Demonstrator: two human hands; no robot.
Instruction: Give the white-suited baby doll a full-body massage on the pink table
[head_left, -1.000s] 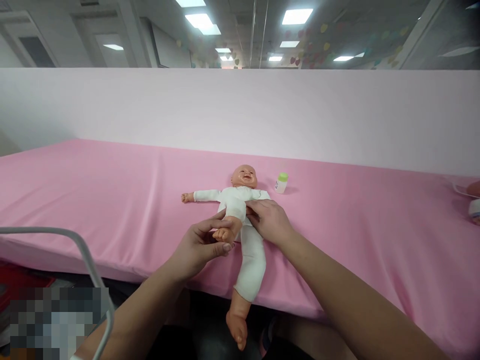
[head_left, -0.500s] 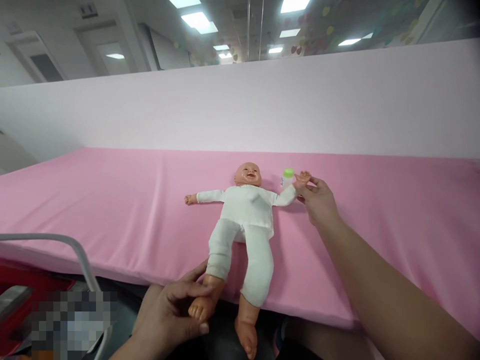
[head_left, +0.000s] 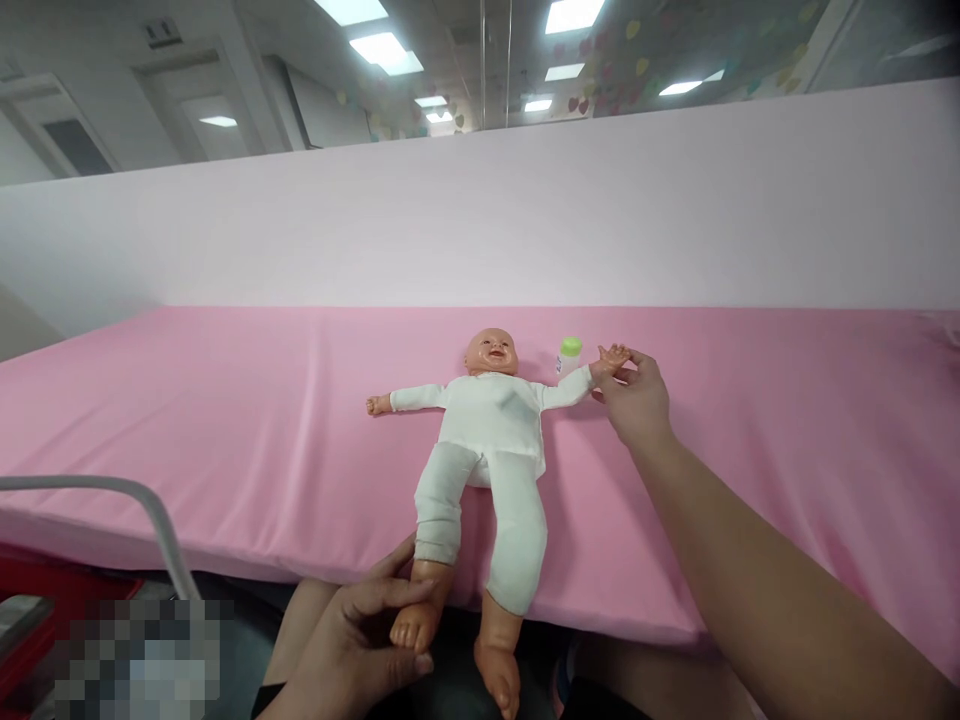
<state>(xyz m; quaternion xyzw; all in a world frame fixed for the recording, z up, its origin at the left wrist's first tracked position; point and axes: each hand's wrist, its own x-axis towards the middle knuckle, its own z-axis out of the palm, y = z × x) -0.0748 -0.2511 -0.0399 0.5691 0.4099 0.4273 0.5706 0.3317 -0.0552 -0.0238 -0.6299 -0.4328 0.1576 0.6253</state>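
A baby doll [head_left: 491,420] with a white cloth body lies face up on a pink-covered table [head_left: 247,420], head toward the wall and feet past the front edge. My left hand [head_left: 360,630] is closed around the doll's foot and ankle on the left side of the picture. With thumb and fingers, my right hand [head_left: 634,395] grips the doll's hand and wrist on the right side; that arm is bent slightly up. Just beyond this arm stands a small bottle [head_left: 569,356] with a lime-green cap, its lower part partly hidden. The doll's other arm stretches out sideways.
A white wall panel [head_left: 480,215] with glass above it closes off the far side. At the lower left are a grey curved tube [head_left: 142,495], a red frame [head_left: 67,600] and a blurred-out patch. My legs are below the front edge.
The camera view has shifted slightly. My left hand and the doll's foot in it have moved a little to the right. Both hands keep their holds on the doll.
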